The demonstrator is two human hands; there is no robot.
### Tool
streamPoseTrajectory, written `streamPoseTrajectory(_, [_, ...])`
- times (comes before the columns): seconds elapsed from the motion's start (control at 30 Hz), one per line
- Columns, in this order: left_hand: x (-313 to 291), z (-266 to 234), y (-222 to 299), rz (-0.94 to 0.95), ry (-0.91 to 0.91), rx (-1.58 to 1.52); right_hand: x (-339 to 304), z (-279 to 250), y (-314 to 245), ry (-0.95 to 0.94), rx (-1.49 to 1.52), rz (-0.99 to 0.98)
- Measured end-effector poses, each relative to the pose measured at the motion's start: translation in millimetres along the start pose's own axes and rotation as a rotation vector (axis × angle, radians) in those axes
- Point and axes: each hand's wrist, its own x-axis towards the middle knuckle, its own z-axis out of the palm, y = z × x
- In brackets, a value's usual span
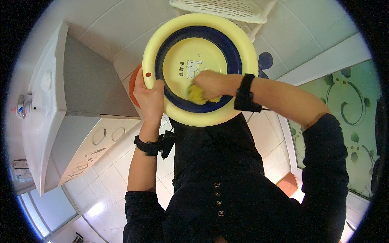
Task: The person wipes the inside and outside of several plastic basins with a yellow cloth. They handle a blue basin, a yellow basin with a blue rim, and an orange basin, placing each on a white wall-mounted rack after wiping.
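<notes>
A round yellow basin point(248, 52) with a dark blue inner band and a small rabbit picture on its bottom is held up in front of me. My left hand point(149, 97) grips its left rim, thumb on the inner side, beside a small hole. Inside the basin, my right hand point(210, 84) is closed on a yellow cloth point(196, 94), pressed to the lower part of the bottom. The cloth is crumpled and slightly blurred. Black bands sit on both my wrists.
To the left stands a white washbasin point(48, 101) with a tap point(25, 106), above a grey and cream cabinet point(95, 135). A white slatted rack point(221, 9) is behind the basin. On the right is a green patterned glass door point(348, 101). An orange-red round thing point(133, 87) shows partly behind the basin.
</notes>
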Motion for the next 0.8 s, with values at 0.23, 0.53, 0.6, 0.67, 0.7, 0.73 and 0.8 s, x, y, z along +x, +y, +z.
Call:
streamPoseTrajectory(0.23, [2.0, -0.5, 2.9, -0.002, -0.022, 0.092, 53.0, -29.0, 2.7, 0.557, -0.287, -0.312])
streamPoseTrajectory(0.53, [-5.7, -1.1, 4.4, 0.018, 0.001, 0.077, -1.1, -23.3, 48.0, 0.266, -0.345, 0.093])
streamPoseTrajectory(0.6, [-9.2, -1.4, 6.0, 0.043, -0.009, 0.157, -13.3, -9.8, 30.2, 0.112, -0.256, 0.113])
streamPoseTrajectory(0.67, [-13.4, 1.6, 8.3, 0.051, 0.010, 0.095, -12.2, -1.2, 10.8, -0.018, -0.178, 0.096])
streamPoseTrajectory(0.7, [-15.2, 2.4, 9.6, 0.033, 0.019, 0.075, -6.4, 2.4, 1.8, -0.023, -0.136, 0.103])
streamPoseTrajectory(0.73, [-15.8, 2.4, 10.9, 0.051, 0.011, 0.073, 0.8, 6.0, -6.0, -0.030, -0.098, 0.109])
streamPoseTrajectory(0.8, [-15.7, 0.1, 12.5, 0.073, 0.004, 0.082, 11.7, 13.4, -13.1, 0.023, 0.126, 0.121])
